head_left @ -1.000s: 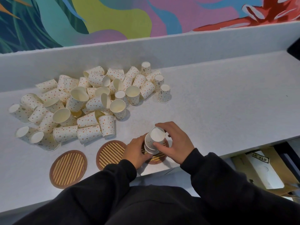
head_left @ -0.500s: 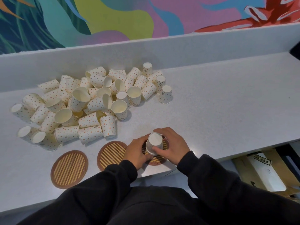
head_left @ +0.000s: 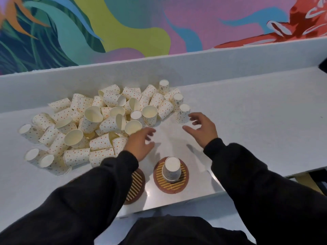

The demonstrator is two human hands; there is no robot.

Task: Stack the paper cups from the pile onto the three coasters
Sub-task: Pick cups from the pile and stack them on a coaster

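Left hand (head_left: pixel 141 142) and right hand (head_left: pixel 203 128), grips released, hover over the surface (head_left: pixel 247 121) beside the cup pile (head_left: pixel 99 121). Inverted cups (head_left: pixel 171 169), seemingly 2 nested, stand on 1 coaster (head_left: pixel 177 187).

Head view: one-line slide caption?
Left hand and right hand, both empty, reach toward the cup pile; inverted cups stand on one coaster.

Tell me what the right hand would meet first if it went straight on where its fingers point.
Probably the upside-down cup at the right edge of the pile: the right hand, open, points forward-left at it. How high it hovers is unclear.
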